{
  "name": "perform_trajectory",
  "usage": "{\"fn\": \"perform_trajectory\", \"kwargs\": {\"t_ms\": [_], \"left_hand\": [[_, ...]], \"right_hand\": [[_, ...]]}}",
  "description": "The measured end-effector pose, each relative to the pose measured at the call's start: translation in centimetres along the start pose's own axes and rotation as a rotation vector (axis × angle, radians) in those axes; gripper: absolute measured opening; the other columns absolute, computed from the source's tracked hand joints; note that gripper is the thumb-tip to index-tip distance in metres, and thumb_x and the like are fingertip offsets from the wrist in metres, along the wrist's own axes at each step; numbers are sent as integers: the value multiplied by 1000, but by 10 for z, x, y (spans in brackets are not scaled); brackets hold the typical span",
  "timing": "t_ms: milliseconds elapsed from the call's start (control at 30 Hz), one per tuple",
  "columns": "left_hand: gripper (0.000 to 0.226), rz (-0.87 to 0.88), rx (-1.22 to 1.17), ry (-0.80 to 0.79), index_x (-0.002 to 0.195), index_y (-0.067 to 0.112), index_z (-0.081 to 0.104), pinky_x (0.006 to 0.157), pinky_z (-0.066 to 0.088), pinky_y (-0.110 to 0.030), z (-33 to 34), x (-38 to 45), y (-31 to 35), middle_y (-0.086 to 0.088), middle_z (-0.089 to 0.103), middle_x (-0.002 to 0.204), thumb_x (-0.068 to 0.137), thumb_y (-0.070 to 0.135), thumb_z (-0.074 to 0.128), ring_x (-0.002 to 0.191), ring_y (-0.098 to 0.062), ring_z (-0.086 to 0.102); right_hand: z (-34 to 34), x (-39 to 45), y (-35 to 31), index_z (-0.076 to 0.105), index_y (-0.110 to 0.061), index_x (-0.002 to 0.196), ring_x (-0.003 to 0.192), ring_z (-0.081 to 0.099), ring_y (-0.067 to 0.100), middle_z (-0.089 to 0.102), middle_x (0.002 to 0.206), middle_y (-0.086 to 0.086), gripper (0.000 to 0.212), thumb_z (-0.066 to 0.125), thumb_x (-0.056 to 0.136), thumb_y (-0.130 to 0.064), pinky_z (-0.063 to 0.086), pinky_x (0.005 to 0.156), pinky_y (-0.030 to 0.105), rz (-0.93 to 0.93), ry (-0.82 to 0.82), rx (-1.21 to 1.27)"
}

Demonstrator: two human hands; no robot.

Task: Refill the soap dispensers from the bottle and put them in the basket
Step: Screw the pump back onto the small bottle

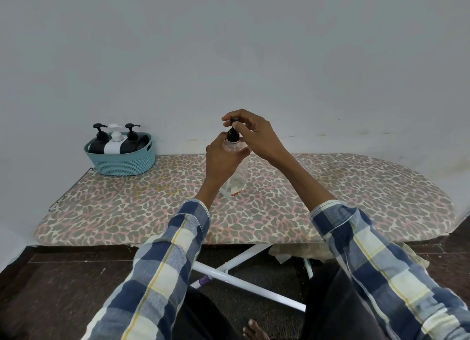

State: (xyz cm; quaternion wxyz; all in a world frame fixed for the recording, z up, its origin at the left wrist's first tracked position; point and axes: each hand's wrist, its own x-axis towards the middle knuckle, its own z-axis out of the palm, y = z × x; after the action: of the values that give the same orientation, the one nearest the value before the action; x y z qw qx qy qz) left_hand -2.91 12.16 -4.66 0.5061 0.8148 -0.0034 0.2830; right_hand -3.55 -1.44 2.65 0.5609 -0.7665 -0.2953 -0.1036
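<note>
A: From the head camera, where is the dispenser being worked on?

B: The clear dispenser (235,166) stands upright near the middle of the ironing board (356,187), toward its far edge. The left hand (222,159) is wrapped around its body, fingers closed on it.

A: And the other hand?

B: The right hand (254,133) is above it, fingertips pinching the top of the black pump (232,133) that sits on the neck.

A: The basket?

B: The teal basket (122,161) sits at the board's far left corner, against the wall (229,47). Inside stand two black dispensers (98,142) and a white dispenser (114,143) between them, all upright.
</note>
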Motion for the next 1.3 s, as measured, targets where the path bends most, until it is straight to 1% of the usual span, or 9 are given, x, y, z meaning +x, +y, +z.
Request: {"fn": "perform_trajectory", "kwargs": {"t_ms": [167, 267, 367, 500, 667, 933, 1000, 1133, 1300], "left_hand": [[58, -8, 2, -28, 128, 22, 71, 98, 61, -38, -4, -2, 5, 8, 79, 119, 80, 46, 91, 110, -11, 74], [68, 10, 77, -136, 137, 21, 62, 97, 56, -28, -14, 0, 6, 5, 74, 129, 78, 34, 95, 117, -13, 69], [91, 29, 116, -215, 148, 23, 45, 89, 46, -17, -30, -1, 1, 1, 61, 140, 75, 32, 99, 122, -16, 60], [110, -49, 161, -214, 157, 22, 30, 96, 51, -32, -44, -20, -20, -4, 47, 142, 75, 46, 99, 121, -20, 57], [82, -178, 204, -87, 139, 22, 53, 89, 59, -39, -42, -51, -33, 6, 63, 119, 79, 65, 88, 104, -16, 68], [57, -145, -2, 47, 124, 21, 62, 87, 61, -33, -1, -54, -10, 2, 67, 120, 83, 45, 93, 102, -14, 70], [57, -121, -19, 24, 130, 16, 64, 92, 61, -33, 16, -48, -2, -2, 63, 128, 85, 33, 94, 107, -14, 69], [59, -99, -38, -128, 148, 12, 60, 91, 55, -13, 73, -27, 24, -7, 45, 135, 94, 11, 82, 116, -14, 61], [70, -68, -52, -332, 166, 12, 39, 105, 46, -23, 160, -7, 62, -10, 46, 140, 102, 5, 66, 127, -16, 55]], "right_hand": [[-6, -4, 1, 64, -37, 137, 123, 68, 9, 72, 130, -12, 36, 51, 108, -21, 56, 108, 41, -18, -67, 29], [-9, -15, 6, 50, -48, 148, 123, 65, 5, 63, 139, -13, 52, 65, 103, -28, 55, 96, 23, -26, 2, 30], [-9, -24, 29, 46, -46, 148, 122, 61, 11, 60, 137, -8, 60, 75, 97, -32, 56, 91, 24, 11, 74, 27], [-4, -35, 62, 46, -40, 148, 120, 61, 15, 59, 134, -4, 61, 76, 95, -48, 56, 91, 30, 141, 53, -13], [9, -48, 89, 50, -31, 146, 107, 68, 10, 67, 123, -4, 56, 76, 97, -40, 59, 87, 30, 206, -42, -33], [-2, -50, 102, 52, -26, 148, 105, 68, 14, 66, 121, -3, 55, 73, 99, -37, 52, 81, 19, 178, 40, -55], [-17, -48, 106, 52, -25, 148, 104, 67, 15, 66, 121, -3, 55, 73, 99, -38, 51, 80, 20, 175, 84, -64], [-66, -52, 128, 49, -21, 150, 103, 68, 16, 64, 125, 0, 56, 72, 101, -36, 55, 83, 26, 216, 240, -76], [-148, -62, 159, 53, -20, 146, 96, 69, 15, 66, 117, -5, 55, 74, 99, -37, 59, 85, 34, 282, 453, -125]]}}
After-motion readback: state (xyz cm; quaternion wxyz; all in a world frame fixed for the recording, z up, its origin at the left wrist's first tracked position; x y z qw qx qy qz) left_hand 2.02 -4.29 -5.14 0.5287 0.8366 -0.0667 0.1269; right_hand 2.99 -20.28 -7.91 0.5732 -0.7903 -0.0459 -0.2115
